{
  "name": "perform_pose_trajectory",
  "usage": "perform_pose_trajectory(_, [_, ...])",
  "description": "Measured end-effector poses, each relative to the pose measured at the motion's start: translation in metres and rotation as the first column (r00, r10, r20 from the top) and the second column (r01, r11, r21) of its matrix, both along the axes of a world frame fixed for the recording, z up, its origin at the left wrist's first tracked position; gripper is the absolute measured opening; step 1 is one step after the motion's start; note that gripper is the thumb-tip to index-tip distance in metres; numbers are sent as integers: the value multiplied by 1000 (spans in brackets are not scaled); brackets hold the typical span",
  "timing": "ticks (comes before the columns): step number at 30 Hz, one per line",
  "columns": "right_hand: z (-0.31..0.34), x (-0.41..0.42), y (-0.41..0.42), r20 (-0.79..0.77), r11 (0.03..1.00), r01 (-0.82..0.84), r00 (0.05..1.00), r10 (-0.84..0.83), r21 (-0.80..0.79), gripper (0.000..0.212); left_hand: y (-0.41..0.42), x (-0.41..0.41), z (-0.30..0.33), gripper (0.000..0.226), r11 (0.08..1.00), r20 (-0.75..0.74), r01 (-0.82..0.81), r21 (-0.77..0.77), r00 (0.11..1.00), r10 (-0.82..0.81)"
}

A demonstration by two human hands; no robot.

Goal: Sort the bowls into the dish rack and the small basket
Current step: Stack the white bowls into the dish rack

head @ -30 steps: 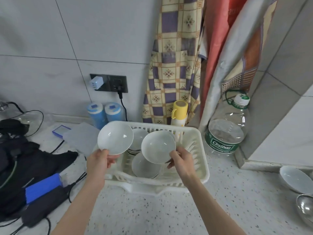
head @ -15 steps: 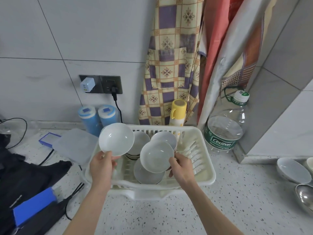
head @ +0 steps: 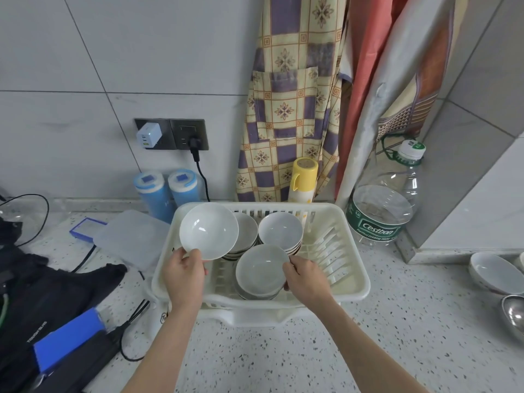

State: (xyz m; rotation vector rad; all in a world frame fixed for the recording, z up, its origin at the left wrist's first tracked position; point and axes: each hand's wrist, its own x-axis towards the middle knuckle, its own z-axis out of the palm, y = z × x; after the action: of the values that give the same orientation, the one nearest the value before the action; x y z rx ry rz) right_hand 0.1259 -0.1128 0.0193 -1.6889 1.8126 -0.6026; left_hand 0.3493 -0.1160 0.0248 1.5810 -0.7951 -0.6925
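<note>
A cream plastic dish rack (head: 351, 285) sits on the speckled counter against the wall. My left hand (head: 184, 275) pinches the near rim of a white bowl (head: 209, 234), holding it tilted above the rack's left side. My right hand (head: 304, 279) grips the right rim of a second white bowl (head: 261, 269), which rests on a low stack at the rack's front. Two more stacks of bowls stand at the back of the rack, one (head: 246, 232) partly hidden behind the raised bowl, the other (head: 280, 231) to its right. No small basket is in view.
A white bowl (head: 494, 272) and a steel bowl (head: 514, 317) lie at the far right. A large water bottle (head: 382, 211) and a yellow flask (head: 303, 178) stand behind the rack. Two blue containers (head: 167, 191), a clear lid (head: 133, 238) and a black bag with cables (head: 42, 293) fill the left.
My right hand has lowered its bowl from a tilted hold onto the front stack in the rack. My left hand still holds its bowl up. The camera has moved closer.
</note>
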Motion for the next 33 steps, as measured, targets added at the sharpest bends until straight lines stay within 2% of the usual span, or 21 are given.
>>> perform_pose_trajectory(4, [1,2,0,-46,1000,-23,999,24,20,32,-1,0,2,19,1000,17,10,10,1000,-11])
perform_pose_trajectory(8, [1,3,0,-98,998,-43,994,48,53,32,-4,0,2,18,999,-41,-3,44,999,5])
perform_pose_trajectory(17, [0,5,-4,-132,992,-71,988,85,108,29,-5,1,-1,32,997,-39,33,67,999,-30])
perform_pose_trajectory(24, [-5,6,-7,-172,992,-77,981,94,103,30,-2,1,-4,35,994,55,86,61,994,-89])
perform_pose_trajectory(27, [-6,5,-9,-138,994,-60,988,72,90,28,-1,1,-5,36,991,97,114,75,988,-121])
perform_pose_trajectory(30, [-5,3,-11,-106,994,-18,994,29,104,30,-2,1,-4,38,984,131,142,107,979,-155])
perform_pose_trajectory(33, [-5,4,-9,-155,993,10,988,8,114,35,-4,3,-3,40,967,148,190,169,965,-215])
